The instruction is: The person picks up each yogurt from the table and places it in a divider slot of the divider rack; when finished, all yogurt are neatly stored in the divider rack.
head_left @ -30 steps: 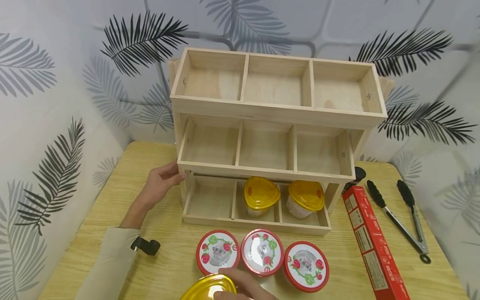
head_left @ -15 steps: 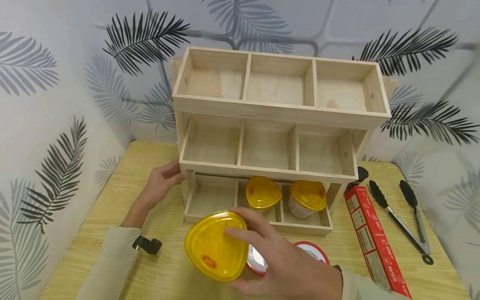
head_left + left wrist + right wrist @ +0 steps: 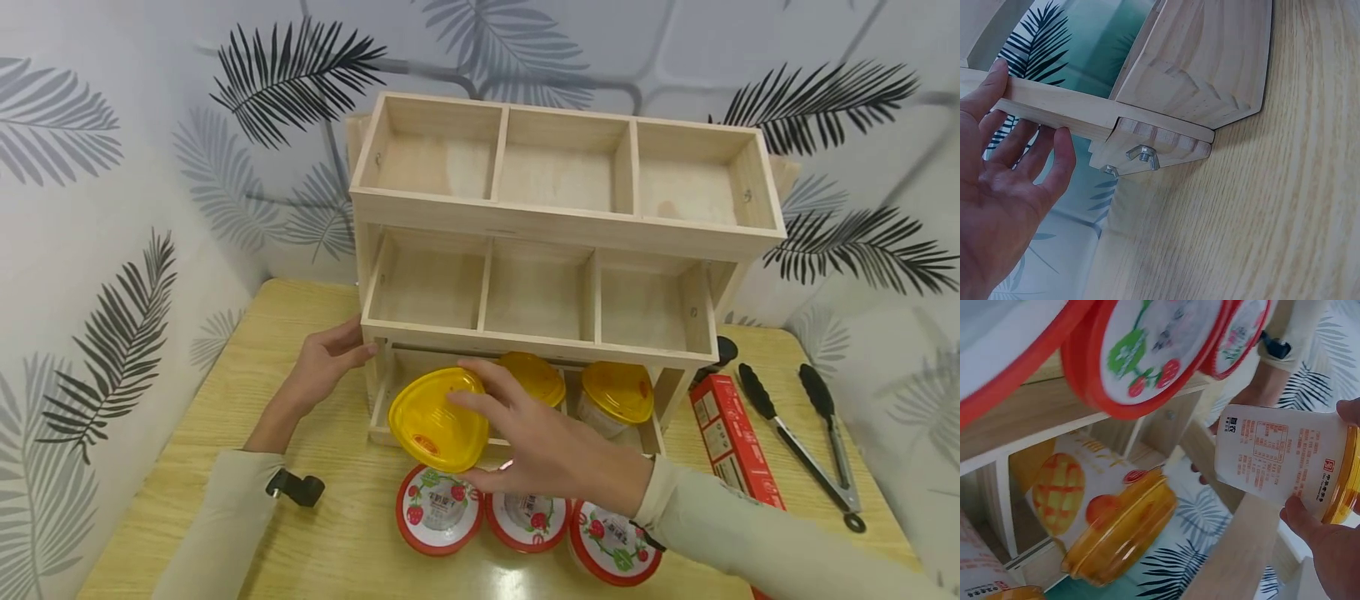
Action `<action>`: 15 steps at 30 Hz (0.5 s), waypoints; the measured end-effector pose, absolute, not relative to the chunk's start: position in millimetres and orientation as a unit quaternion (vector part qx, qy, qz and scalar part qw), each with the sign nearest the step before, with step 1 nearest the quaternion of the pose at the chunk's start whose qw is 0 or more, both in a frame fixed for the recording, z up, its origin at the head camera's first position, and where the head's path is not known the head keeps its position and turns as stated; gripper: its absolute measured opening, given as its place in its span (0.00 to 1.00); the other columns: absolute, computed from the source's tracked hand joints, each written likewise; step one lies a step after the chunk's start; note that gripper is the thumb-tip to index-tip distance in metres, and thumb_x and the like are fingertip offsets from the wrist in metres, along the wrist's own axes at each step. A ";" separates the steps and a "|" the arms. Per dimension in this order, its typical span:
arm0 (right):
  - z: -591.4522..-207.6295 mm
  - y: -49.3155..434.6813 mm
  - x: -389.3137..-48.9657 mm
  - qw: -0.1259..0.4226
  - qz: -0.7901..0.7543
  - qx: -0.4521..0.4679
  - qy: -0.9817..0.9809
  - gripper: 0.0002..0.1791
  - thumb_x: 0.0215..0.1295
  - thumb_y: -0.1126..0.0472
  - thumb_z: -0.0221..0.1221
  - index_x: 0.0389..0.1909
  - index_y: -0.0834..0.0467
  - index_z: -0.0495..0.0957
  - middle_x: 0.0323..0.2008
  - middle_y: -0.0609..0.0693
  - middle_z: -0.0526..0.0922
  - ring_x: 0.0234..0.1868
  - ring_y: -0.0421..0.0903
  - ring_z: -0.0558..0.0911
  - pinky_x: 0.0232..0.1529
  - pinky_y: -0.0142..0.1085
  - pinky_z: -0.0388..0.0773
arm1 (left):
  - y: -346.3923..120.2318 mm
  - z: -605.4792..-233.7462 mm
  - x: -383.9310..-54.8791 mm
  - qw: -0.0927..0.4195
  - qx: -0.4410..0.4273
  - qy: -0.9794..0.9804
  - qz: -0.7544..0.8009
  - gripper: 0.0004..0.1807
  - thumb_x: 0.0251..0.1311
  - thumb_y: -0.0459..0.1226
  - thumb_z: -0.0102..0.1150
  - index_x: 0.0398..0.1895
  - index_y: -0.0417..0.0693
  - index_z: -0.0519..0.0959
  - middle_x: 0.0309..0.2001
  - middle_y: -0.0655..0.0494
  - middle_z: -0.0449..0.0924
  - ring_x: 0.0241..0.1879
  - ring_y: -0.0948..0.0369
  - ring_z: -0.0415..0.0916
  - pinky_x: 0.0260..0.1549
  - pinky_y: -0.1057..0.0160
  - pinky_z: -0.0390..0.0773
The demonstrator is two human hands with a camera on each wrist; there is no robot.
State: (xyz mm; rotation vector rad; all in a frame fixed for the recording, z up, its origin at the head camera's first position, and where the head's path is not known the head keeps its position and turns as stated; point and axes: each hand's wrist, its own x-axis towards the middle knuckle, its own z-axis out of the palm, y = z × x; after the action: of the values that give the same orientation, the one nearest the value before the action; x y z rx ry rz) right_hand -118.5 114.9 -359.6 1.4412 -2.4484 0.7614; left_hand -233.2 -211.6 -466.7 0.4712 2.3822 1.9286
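My right hand (image 3: 551, 446) grips a pudding-style cup (image 3: 435, 425) with a yellow rounded-triangular lid, tilted in front of the bottom tier's left compartment. The right wrist view shows the cup's white printed body (image 3: 1260, 453), with fingertips and thumb at the lid end. A three-tier wooden shelf (image 3: 540, 339) stands ahead. On its left upright (image 3: 1054, 105) my left hand (image 3: 321, 379) holds on, thumb on one side and fingers on the other. Similar yellow-lidded cups sit in the bottom tier: one in the middle compartment (image 3: 536, 375), partly hidden by my right hand, another in the right compartment (image 3: 618, 390).
Three red-rimmed cups, left (image 3: 439, 510), middle (image 3: 528, 525) and right (image 3: 615, 546), stand in a row before the shelf. At the right lie a long red box (image 3: 727, 433), partly covered by my sleeve, and black-tipped tongs (image 3: 806, 450). A dark object (image 3: 723, 350) is behind the box.
From the front edge of the view, my right hand has carried the yellow-lidded cup up and forward to the bottom tier's left compartment. The left hand keeps its hold on the shelf's upright.
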 end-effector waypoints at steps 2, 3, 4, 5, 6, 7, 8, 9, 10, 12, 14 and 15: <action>-362.7 113.7 -124.3 0.088 0.252 0.482 -0.835 0.46 0.49 0.52 0.78 0.67 0.56 0.64 0.73 0.62 0.55 0.49 0.50 0.81 0.40 0.26 0.82 | -211.5 -466.3 -232.7 0.021 0.154 0.769 0.621 0.32 0.68 0.35 0.61 0.75 0.47 0.64 0.66 0.38 0.71 0.58 0.60 0.77 0.50 0.67 0.81; -364.6 113.2 -127.0 0.082 0.247 0.481 -0.837 0.46 0.50 0.52 0.77 0.67 0.56 0.64 0.73 0.61 0.55 0.50 0.50 0.81 0.40 0.26 0.82 | -211.3 -466.1 -232.6 0.022 0.153 0.768 0.622 0.32 0.68 0.35 0.61 0.75 0.46 0.64 0.67 0.38 0.71 0.58 0.59 0.77 0.50 0.66 0.81; -366.2 112.7 -129.4 0.077 0.242 0.480 -0.839 0.46 0.51 0.51 0.77 0.68 0.56 0.64 0.73 0.61 0.55 0.49 0.50 0.81 0.40 0.26 0.82 | -211.3 -465.9 -232.5 0.022 0.153 0.768 0.621 0.33 0.68 0.35 0.61 0.75 0.46 0.64 0.66 0.38 0.71 0.58 0.59 0.77 0.49 0.66 0.81; -368.0 112.3 -131.8 0.072 0.236 0.480 -0.842 0.45 0.51 0.50 0.76 0.68 0.56 0.64 0.74 0.61 0.54 0.48 0.49 0.81 0.40 0.26 0.82 | -211.1 -465.7 -232.5 0.023 0.151 0.768 0.622 0.33 0.68 0.36 0.62 0.74 0.47 0.65 0.66 0.38 0.72 0.58 0.59 0.77 0.49 0.66 0.81; -369.8 111.8 -134.2 0.065 0.230 0.481 -0.844 0.45 0.52 0.49 0.76 0.68 0.56 0.64 0.74 0.60 0.54 0.49 0.49 0.81 0.41 0.26 0.82 | -211.0 -465.5 -232.4 0.024 0.150 0.767 0.623 0.33 0.68 0.36 0.62 0.74 0.47 0.65 0.66 0.38 0.72 0.58 0.59 0.77 0.49 0.66 0.81; -371.3 111.5 -136.5 0.060 0.223 0.482 -0.845 0.44 0.54 0.49 0.75 0.68 0.56 0.64 0.74 0.60 0.54 0.48 0.48 0.81 0.40 0.25 0.82 | -210.9 -465.3 -232.5 0.024 0.150 0.768 0.623 0.33 0.67 0.36 0.62 0.74 0.47 0.65 0.66 0.39 0.72 0.58 0.58 0.77 0.49 0.66 0.81; -372.8 111.1 -138.6 0.053 0.220 0.484 -0.845 0.44 0.55 0.49 0.74 0.69 0.56 0.64 0.74 0.60 0.53 0.48 0.48 0.81 0.41 0.25 0.82 | -210.9 -465.2 -232.7 0.025 0.149 0.768 0.622 0.33 0.67 0.36 0.62 0.74 0.47 0.65 0.67 0.39 0.72 0.58 0.58 0.77 0.49 0.66 0.81; -374.2 110.6 -140.6 0.048 0.216 0.485 -0.846 0.44 0.56 0.48 0.73 0.69 0.56 0.64 0.74 0.60 0.53 0.47 0.48 0.81 0.41 0.25 0.82 | -210.7 -465.0 -232.9 0.025 0.148 0.767 0.624 0.33 0.67 0.36 0.63 0.74 0.47 0.65 0.67 0.40 0.72 0.58 0.58 0.77 0.49 0.66 0.81; -375.3 110.2 -142.3 0.042 0.213 0.485 -0.847 0.44 0.57 0.48 0.73 0.69 0.56 0.63 0.75 0.60 0.53 0.48 0.48 0.81 0.42 0.26 0.82 | -210.7 -464.9 -233.0 0.024 0.149 0.767 0.623 0.33 0.67 0.37 0.63 0.74 0.47 0.65 0.67 0.40 0.72 0.58 0.57 0.77 0.49 0.66 0.81; -377.1 109.5 -145.1 0.028 0.209 0.482 -0.850 0.43 0.58 0.48 0.72 0.70 0.56 0.63 0.75 0.59 0.52 0.50 0.48 0.81 0.44 0.27 0.82 | -210.9 -464.7 -233.2 0.026 0.150 0.766 0.624 0.33 0.67 0.37 0.63 0.75 0.47 0.65 0.67 0.41 0.72 0.59 0.57 0.76 0.50 0.66 0.81; -378.2 108.6 -147.1 0.015 0.207 0.477 -0.854 0.43 0.59 0.47 0.71 0.71 0.56 0.63 0.75 0.59 0.52 0.51 0.49 0.80 0.45 0.29 0.82 | -211.3 -464.9 -233.2 0.026 0.150 0.765 0.626 0.34 0.67 0.36 0.63 0.75 0.47 0.65 0.67 0.41 0.72 0.59 0.58 0.76 0.50 0.66 0.81; -378.7 108.1 -147.9 0.007 0.207 0.472 -0.857 0.43 0.59 0.47 0.71 0.71 0.56 0.63 0.76 0.58 0.51 0.52 0.49 0.80 0.46 0.30 0.83 | -211.5 -464.9 -233.1 0.027 0.149 0.764 0.627 0.34 0.67 0.36 0.63 0.74 0.47 0.65 0.67 0.40 0.72 0.58 0.58 0.77 0.49 0.66 0.81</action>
State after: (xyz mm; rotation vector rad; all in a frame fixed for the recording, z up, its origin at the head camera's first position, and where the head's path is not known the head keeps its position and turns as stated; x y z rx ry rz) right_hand -147.9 108.1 -378.7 1.4759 -2.6798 0.6472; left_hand -233.1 -211.5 -464.9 0.4616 2.3595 1.9383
